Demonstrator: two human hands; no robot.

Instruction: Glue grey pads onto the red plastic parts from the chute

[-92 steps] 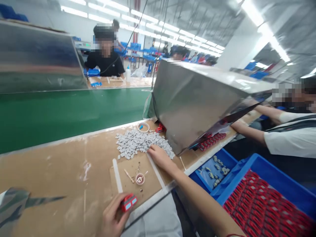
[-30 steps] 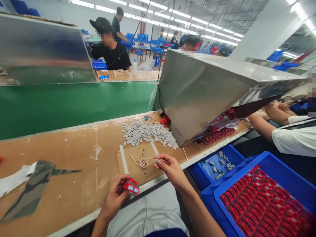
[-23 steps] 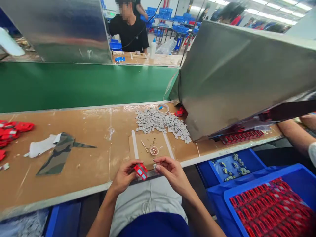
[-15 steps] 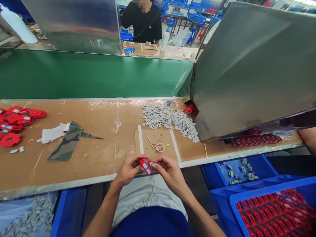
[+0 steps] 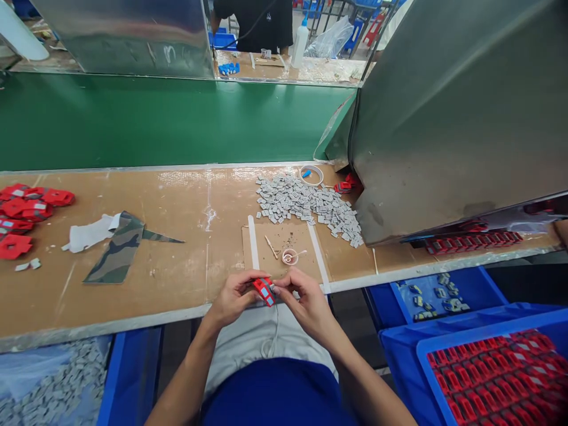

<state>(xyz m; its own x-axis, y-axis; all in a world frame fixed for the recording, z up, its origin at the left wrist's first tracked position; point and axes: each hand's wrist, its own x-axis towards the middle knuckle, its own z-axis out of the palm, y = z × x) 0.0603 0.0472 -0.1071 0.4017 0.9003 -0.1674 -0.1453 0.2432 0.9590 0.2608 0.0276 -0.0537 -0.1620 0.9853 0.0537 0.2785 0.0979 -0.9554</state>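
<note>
A small red part (image 5: 265,291) with pale window patches is pinched in my left hand (image 5: 232,300) at the table's front edge. The fingers of my right hand (image 5: 303,300) are pressed together at the part's right side, where a small grey piece is mostly hidden by the fingertips. Just beyond my hands lie a small round cup (image 5: 290,257) and a thin stick (image 5: 271,247). Many flat grey pieces (image 5: 288,199) are heaped farther back.
Red parts (image 5: 26,210) and camouflage cloth (image 5: 116,251) lie at left. A metal panel (image 5: 444,136) overhangs the right side. Blue bins (image 5: 399,355) stand below right. A person in black (image 5: 261,26) is across the green partition (image 5: 168,121).
The view has tilted slightly downward. The red part has turned a little, and my right fingertips now sit closer against it, covering more of the grey piece.
</note>
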